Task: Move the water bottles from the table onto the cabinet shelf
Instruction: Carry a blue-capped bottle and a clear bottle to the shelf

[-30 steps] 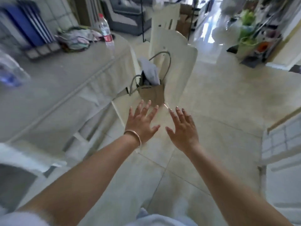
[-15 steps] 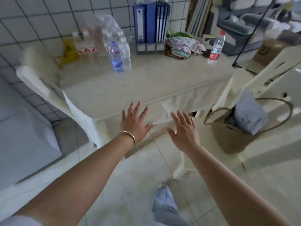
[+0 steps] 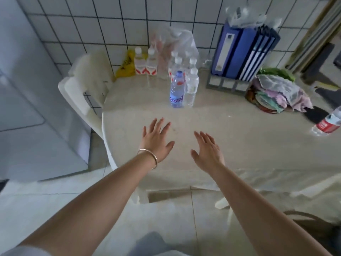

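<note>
A blue-labelled water bottle (image 3: 176, 91) stands upright near the middle of the beige table (image 3: 230, 137), touching a clear bottle (image 3: 191, 87) on its right. More clear bottles (image 3: 182, 65) cluster behind them under a plastic wrap, and two red-labelled bottles (image 3: 144, 63) stand by the tiled wall. Another red-labelled bottle (image 3: 329, 122) is at the table's right edge. My left hand (image 3: 156, 141), wearing a bangle, and my right hand (image 3: 208, 150) hover over the table's front part, fingers spread, holding nothing. No cabinet shelf is in view.
Blue binders (image 3: 245, 50) in a grey holder stand against the wall. A pile of cloths (image 3: 278, 93) lies at the right. A white chair (image 3: 83, 100) is at the table's left, beside a pale appliance (image 3: 27, 108). A yellow bag (image 3: 127, 66) leans on the wall.
The view has swung from the floor and a chair with a bag round to the table. Both open hands now reach over the tabletop, closer to the bottles.
</note>
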